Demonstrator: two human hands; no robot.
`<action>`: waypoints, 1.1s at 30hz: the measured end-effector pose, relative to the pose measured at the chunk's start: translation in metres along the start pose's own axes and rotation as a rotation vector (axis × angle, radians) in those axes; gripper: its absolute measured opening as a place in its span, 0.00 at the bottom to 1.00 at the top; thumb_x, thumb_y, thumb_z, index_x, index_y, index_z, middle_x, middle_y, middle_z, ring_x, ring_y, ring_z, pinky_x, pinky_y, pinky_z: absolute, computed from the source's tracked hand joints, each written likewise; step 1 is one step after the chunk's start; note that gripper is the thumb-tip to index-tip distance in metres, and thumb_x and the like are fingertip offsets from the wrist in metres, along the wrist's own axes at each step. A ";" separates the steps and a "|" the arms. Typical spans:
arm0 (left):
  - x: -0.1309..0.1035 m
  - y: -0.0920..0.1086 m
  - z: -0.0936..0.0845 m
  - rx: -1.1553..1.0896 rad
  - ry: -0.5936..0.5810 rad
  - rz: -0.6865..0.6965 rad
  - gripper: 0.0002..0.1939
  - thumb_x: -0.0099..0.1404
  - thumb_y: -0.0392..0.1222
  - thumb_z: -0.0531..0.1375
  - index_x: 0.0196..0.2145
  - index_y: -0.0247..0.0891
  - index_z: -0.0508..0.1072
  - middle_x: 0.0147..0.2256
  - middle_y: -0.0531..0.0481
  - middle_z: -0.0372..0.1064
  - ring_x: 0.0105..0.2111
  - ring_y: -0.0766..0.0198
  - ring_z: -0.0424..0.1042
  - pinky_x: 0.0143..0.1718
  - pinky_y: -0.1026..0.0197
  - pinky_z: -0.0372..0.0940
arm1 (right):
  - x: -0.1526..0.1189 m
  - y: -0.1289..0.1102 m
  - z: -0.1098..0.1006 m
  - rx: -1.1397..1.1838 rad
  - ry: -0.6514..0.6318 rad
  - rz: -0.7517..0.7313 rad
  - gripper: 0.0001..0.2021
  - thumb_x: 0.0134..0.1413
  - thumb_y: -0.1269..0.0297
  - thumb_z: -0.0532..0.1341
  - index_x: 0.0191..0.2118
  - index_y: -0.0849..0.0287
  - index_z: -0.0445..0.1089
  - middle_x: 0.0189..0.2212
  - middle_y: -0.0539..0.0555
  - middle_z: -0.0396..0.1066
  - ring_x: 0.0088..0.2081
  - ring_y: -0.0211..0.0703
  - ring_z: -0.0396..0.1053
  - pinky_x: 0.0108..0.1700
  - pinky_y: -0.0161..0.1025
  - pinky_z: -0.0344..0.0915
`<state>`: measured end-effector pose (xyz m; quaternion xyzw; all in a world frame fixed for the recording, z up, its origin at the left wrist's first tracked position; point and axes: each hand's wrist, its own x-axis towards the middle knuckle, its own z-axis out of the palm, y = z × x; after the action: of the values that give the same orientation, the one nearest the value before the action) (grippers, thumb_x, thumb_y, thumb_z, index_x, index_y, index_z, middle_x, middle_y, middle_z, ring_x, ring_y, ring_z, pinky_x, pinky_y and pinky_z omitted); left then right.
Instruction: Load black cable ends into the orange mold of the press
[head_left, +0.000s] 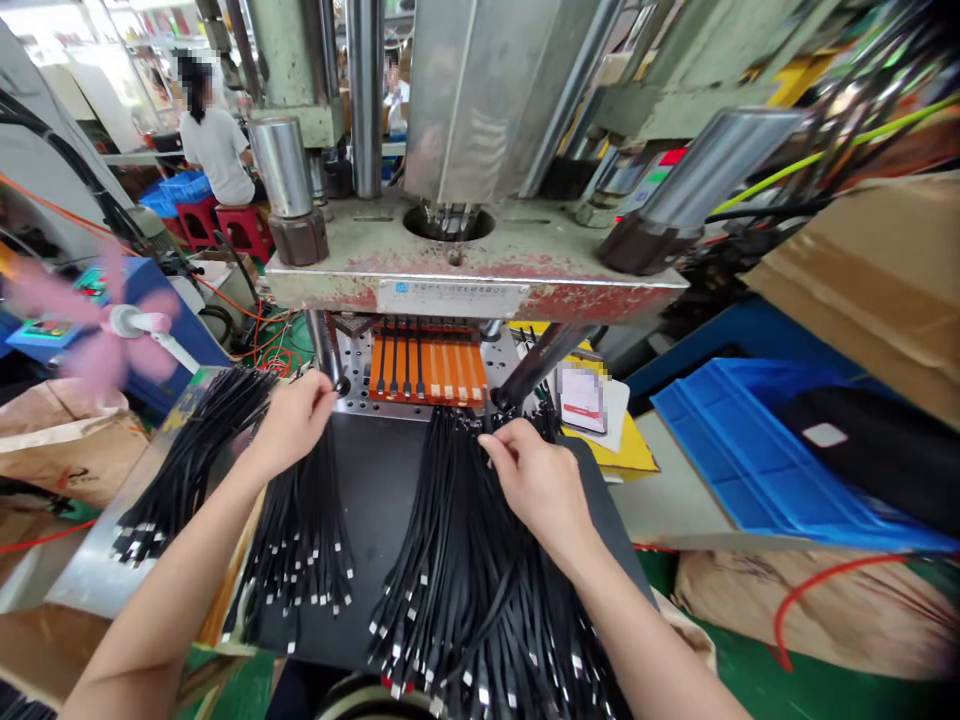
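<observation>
An orange mould block (429, 365) lies on the perforated metal plate of a press (480, 290). Black flat cables sit in its left slots, while pale slots show at the right. My right hand (536, 480) is pinched on what looks like a black cable (487, 408), whose end points up by the block's right front corner. Below it spreads a large bundle of black cables (457, 540) with silver plugs. My left hand (300, 415) is closed beside the press's left post; anything between its fingertips is hidden. A smaller cable bundle (304, 540) hangs beneath it.
More cables (199, 450) lie on the left on a metal sheet. A pink fan (112, 320) stands at the far left. To the right are a phone-like device (582, 400) on yellow material and a blue tray (739, 450). A person (217, 150) sits farther back.
</observation>
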<state>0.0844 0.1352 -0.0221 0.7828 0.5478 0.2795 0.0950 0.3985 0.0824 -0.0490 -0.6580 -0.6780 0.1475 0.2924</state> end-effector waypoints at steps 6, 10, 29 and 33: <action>0.008 0.083 -0.018 -0.502 -0.061 0.296 0.03 0.71 0.39 0.54 0.39 0.38 0.64 0.30 0.54 0.63 0.28 0.70 0.64 0.30 0.67 0.60 | -0.005 -0.061 -0.010 0.458 0.039 -0.342 0.08 0.64 0.59 0.56 0.33 0.53 0.64 0.22 0.47 0.69 0.22 0.38 0.67 0.28 0.35 0.60; 0.018 0.110 -0.015 -0.761 -0.217 0.328 0.08 0.71 0.43 0.56 0.37 0.36 0.70 0.32 0.51 0.66 0.27 0.71 0.67 0.28 0.68 0.64 | 0.002 -0.077 -0.015 0.664 0.109 -0.347 0.10 0.64 0.58 0.58 0.32 0.54 0.64 0.21 0.46 0.67 0.21 0.37 0.64 0.27 0.34 0.60; 0.091 0.126 0.009 -0.465 0.282 0.687 0.09 0.69 0.41 0.58 0.46 0.39 0.72 0.42 0.47 0.69 0.38 0.63 0.71 0.40 0.59 0.70 | 0.103 -0.015 0.032 0.308 0.085 -0.257 0.11 0.55 0.63 0.62 0.24 0.58 0.69 0.20 0.48 0.68 0.24 0.40 0.63 0.30 0.35 0.57; 0.083 0.086 0.048 -0.351 0.194 0.605 0.09 0.68 0.38 0.59 0.46 0.35 0.70 0.44 0.44 0.70 0.39 0.63 0.72 0.39 0.60 0.71 | 0.145 -0.008 0.037 0.410 0.008 -0.166 0.07 0.53 0.64 0.63 0.27 0.60 0.74 0.21 0.48 0.71 0.25 0.39 0.66 0.30 0.33 0.59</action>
<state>0.2002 0.1856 0.0050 0.8511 0.2416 0.4575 0.0886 0.3756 0.2303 -0.0441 -0.5273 -0.6843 0.2552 0.4341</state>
